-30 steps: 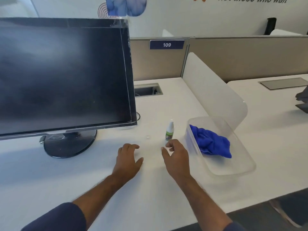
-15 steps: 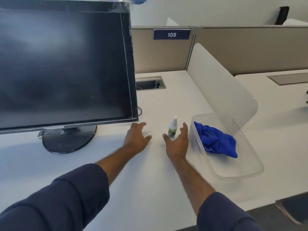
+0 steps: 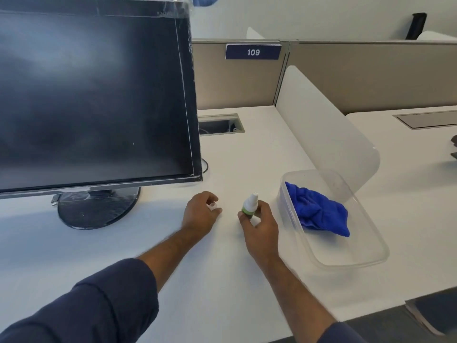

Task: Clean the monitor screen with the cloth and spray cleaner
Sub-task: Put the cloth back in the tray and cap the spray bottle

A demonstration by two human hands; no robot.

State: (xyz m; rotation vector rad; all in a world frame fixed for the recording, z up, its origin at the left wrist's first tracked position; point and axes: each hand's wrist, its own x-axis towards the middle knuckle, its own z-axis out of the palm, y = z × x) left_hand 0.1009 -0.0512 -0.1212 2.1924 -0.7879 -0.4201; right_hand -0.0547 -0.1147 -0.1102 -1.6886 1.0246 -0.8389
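A small spray cleaner bottle [image 3: 250,204] stands on the white table [image 3: 247,149], grasped in the right hand's [image 3: 259,225] grip, while the left hand [image 3: 201,211] pinches a small clear cap [image 3: 212,206]. The blue cloth [image 3: 317,210] waits in a clear tub [image 3: 346,256] beside the dusty monitor [image 3: 94,95]. Spraying appears next, which calls for lifting the bottle.

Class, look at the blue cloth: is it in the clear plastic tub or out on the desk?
In. The blue cloth lies bunched inside the clear tub, at its far end; neither hand touches it.
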